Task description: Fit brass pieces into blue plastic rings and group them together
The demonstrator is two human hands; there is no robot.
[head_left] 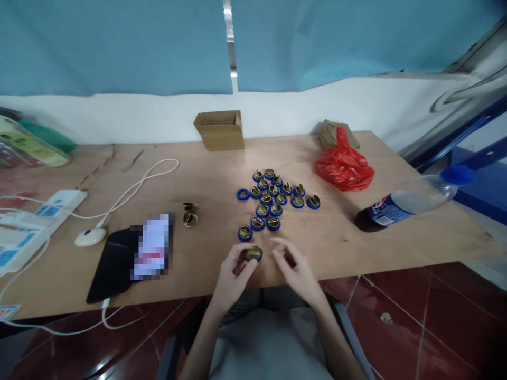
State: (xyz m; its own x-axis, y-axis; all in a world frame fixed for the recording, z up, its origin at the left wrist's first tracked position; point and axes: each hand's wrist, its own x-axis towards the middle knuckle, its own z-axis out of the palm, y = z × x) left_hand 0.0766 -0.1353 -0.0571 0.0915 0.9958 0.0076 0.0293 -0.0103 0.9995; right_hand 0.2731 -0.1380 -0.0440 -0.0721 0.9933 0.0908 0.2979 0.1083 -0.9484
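My left hand [233,272] pinches a round brass-coloured metal piece in a blue ring [254,253] between thumb and fingers, just above the table near its front edge. To its right, my right hand [296,268] is open, its fingers bent and apart, with nothing visible in it. Beyond my hands lies a cluster of similar brass pieces in blue rings [266,198], several with a tilted flap standing up. At the cluster's left is one bare blue ring [243,194]. Farther left are two loose brass pieces [190,219] without rings.
A phone [152,248] rests on a black object [112,266] at left, beside white cables and a power strip [59,208]. An open cardboard box [222,138] stands against the wall. A red plastic bag [344,166] and a tilted-looking cola bottle [400,207] are at right.
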